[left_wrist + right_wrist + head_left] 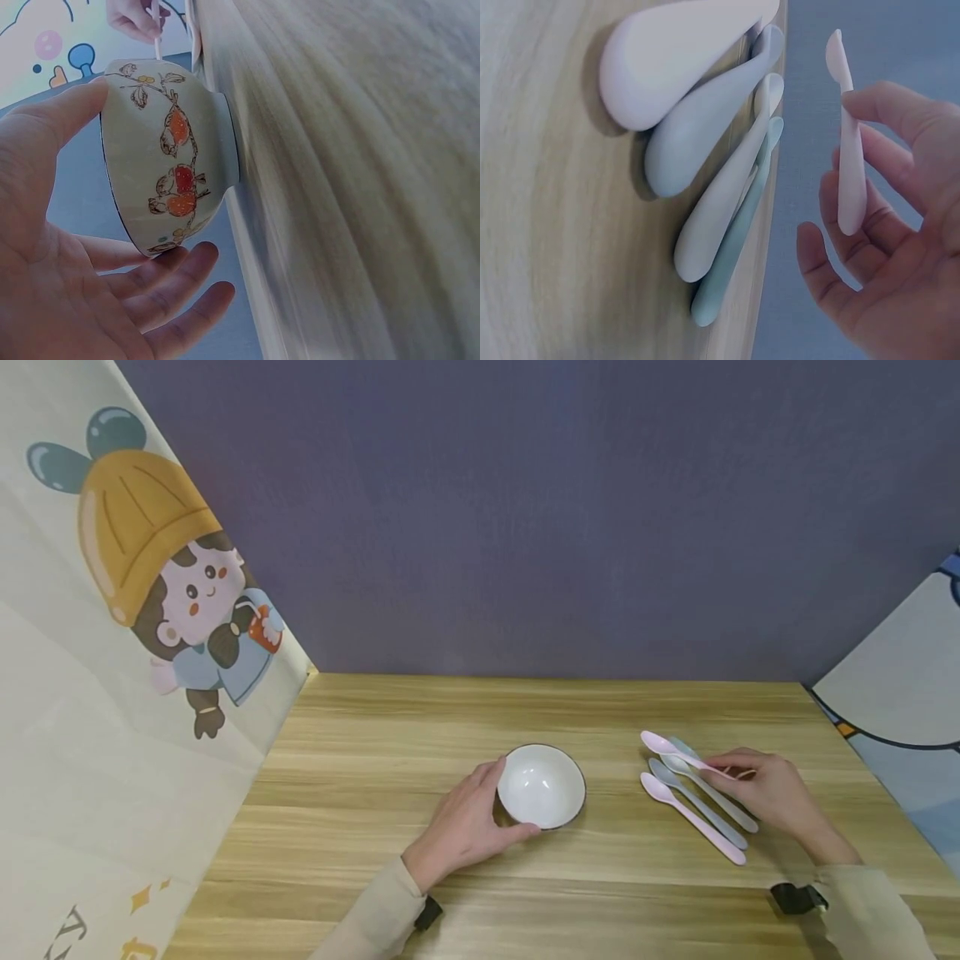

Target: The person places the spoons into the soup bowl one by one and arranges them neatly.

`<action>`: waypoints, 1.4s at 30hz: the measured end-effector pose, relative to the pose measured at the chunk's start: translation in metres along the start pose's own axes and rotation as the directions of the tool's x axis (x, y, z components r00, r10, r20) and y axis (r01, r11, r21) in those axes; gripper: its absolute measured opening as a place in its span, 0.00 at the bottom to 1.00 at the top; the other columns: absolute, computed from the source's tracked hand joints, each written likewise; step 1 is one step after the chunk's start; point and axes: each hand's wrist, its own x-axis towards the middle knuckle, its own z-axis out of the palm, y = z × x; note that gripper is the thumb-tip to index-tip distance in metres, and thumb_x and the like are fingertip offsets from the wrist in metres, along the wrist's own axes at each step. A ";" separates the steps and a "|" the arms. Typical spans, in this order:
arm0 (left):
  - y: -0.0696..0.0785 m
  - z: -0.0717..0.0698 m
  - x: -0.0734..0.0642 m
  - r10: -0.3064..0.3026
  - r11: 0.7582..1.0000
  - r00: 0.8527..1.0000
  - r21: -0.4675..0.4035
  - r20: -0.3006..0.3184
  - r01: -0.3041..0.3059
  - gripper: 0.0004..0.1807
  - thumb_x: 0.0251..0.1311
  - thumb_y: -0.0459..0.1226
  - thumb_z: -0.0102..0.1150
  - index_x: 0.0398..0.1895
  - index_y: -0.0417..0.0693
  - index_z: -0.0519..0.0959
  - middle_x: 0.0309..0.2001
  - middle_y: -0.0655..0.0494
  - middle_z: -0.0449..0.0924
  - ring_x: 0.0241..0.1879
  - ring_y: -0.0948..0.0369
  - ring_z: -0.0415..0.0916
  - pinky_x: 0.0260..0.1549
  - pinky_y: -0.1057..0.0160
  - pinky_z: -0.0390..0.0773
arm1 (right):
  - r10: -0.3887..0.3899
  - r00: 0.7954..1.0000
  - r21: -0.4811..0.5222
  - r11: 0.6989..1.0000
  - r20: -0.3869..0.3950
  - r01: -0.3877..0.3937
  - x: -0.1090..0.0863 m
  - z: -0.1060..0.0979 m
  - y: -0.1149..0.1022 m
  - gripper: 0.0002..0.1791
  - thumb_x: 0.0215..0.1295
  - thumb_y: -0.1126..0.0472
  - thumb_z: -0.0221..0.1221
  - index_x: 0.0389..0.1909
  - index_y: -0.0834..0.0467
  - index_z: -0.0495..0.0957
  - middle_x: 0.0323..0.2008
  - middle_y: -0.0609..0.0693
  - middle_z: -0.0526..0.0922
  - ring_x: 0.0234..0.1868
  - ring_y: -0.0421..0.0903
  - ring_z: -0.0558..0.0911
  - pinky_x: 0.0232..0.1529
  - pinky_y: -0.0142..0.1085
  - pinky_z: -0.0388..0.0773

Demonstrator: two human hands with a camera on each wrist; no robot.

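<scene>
A white bowl (542, 785) with a dark rim stands upright on the table. My left hand (468, 822) holds it from the left, thumb and fingers on opposite sides; painted red fruit (180, 180) shows on its outside. Over the table at the right, my right hand (776, 789) pinches a pale pink spoon (851, 165) by its handle, lifted above the other spoons. Beneath and beside it lie another pink spoon (697, 822), a blue-grey spoon (705, 810), a whitish spoon (723, 799) and a green spoon (735, 232), which is mostly covered in the head view.
The wood-grain table (375, 752) meets a dark blue-grey panel (555, 527) at its back edge. A pale cloth with a cartoon figure (187, 585) hangs along the left, and another printed panel (900, 693) borders the right.
</scene>
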 end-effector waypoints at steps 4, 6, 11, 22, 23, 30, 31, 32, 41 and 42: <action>0.000 0.000 0.000 -0.007 1.000 1.000 -0.005 0.007 0.007 0.59 0.55 0.68 0.72 0.84 0.50 0.61 0.76 0.47 0.71 0.72 0.44 0.74 0.64 0.35 0.77 | -0.019 1.000 0.001 1.000 0.004 0.019 0.001 0.000 -0.001 0.10 0.66 0.58 0.74 0.44 0.59 0.92 0.41 0.56 0.90 0.33 0.24 0.77 0.31 0.23 0.78; 0.001 -0.001 0.000 -0.006 1.000 1.000 -0.009 0.007 0.006 0.60 0.55 0.68 0.73 0.84 0.50 0.61 0.76 0.47 0.71 0.72 0.44 0.74 0.64 0.35 0.77 | -0.024 1.000 0.006 1.000 0.008 0.024 0.001 0.000 -0.002 0.09 0.66 0.58 0.74 0.43 0.58 0.92 0.41 0.55 0.90 0.33 0.24 0.77 0.31 0.23 0.78; 0.001 -0.001 0.000 -0.012 1.000 1.000 -0.010 0.010 0.012 0.59 0.55 0.68 0.72 0.84 0.51 0.60 0.77 0.48 0.71 0.72 0.44 0.74 0.65 0.36 0.76 | -0.027 0.999 0.007 1.000 0.022 0.027 0.001 0.000 -0.006 0.08 0.66 0.59 0.74 0.42 0.57 0.93 0.40 0.53 0.90 0.33 0.25 0.77 0.32 0.24 0.79; 0.000 -0.001 0.000 -0.010 1.000 1.000 0.002 0.008 0.010 0.60 0.55 0.68 0.72 0.84 0.48 0.61 0.76 0.47 0.71 0.71 0.44 0.75 0.64 0.36 0.78 | -0.038 0.998 0.020 0.999 0.048 0.037 0.002 -0.002 -0.011 0.07 0.67 0.58 0.74 0.43 0.55 0.93 0.39 0.49 0.89 0.33 0.27 0.79 0.32 0.26 0.80; 0.000 -0.001 0.000 -0.008 1.000 1.000 0.002 0.009 0.008 0.60 0.55 0.68 0.72 0.84 0.48 0.61 0.76 0.47 0.71 0.71 0.44 0.75 0.64 0.36 0.78 | -0.041 0.998 0.022 0.999 0.048 0.040 0.003 -0.002 -0.012 0.07 0.67 0.59 0.74 0.43 0.55 0.93 0.38 0.49 0.89 0.33 0.27 0.79 0.32 0.26 0.80; 0.001 -0.002 0.000 -0.012 1.000 1.000 0.001 0.012 0.012 0.60 0.55 0.68 0.72 0.84 0.47 0.60 0.77 0.47 0.70 0.71 0.43 0.75 0.65 0.36 0.77 | -0.053 0.997 0.022 0.998 0.055 0.052 0.004 -0.002 -0.016 0.06 0.67 0.57 0.73 0.42 0.54 0.93 0.38 0.48 0.89 0.33 0.28 0.79 0.32 0.26 0.80; 0.001 -0.002 0.000 -0.014 1.000 1.000 0.001 0.012 0.014 0.60 0.55 0.68 0.72 0.84 0.47 0.60 0.77 0.47 0.70 0.71 0.43 0.75 0.65 0.36 0.77 | -0.053 0.997 0.021 0.998 0.059 0.051 0.004 -0.002 -0.017 0.06 0.67 0.57 0.73 0.42 0.53 0.93 0.39 0.48 0.89 0.33 0.28 0.79 0.32 0.26 0.80; 0.001 -0.002 0.000 -0.015 1.000 1.000 0.002 0.011 0.015 0.60 0.55 0.68 0.72 0.84 0.47 0.60 0.77 0.47 0.70 0.71 0.43 0.75 0.65 0.36 0.77 | -0.052 0.997 0.019 0.999 0.062 0.051 0.004 -0.002 -0.018 0.06 0.68 0.57 0.73 0.42 0.53 0.93 0.39 0.48 0.89 0.33 0.28 0.79 0.33 0.26 0.80; 0.001 -0.001 0.001 -0.020 1.000 1.000 0.001 0.014 0.020 0.61 0.55 0.68 0.72 0.84 0.48 0.60 0.77 0.47 0.70 0.72 0.43 0.74 0.66 0.36 0.77 | -0.066 0.994 0.040 0.997 0.084 0.063 0.005 0.001 -0.021 0.07 0.65 0.59 0.75 0.43 0.53 0.93 0.41 0.49 0.90 0.34 0.27 0.79 0.34 0.26 0.79; 0.001 -0.001 0.001 -0.020 1.000 1.000 0.002 0.014 0.020 0.61 0.55 0.68 0.72 0.84 0.48 0.60 0.77 0.47 0.70 0.72 0.44 0.74 0.66 0.36 0.77 | -0.067 0.994 0.039 0.997 0.088 0.064 0.005 0.001 -0.021 0.07 0.65 0.59 0.75 0.43 0.53 0.93 0.42 0.49 0.90 0.34 0.27 0.79 0.34 0.25 0.79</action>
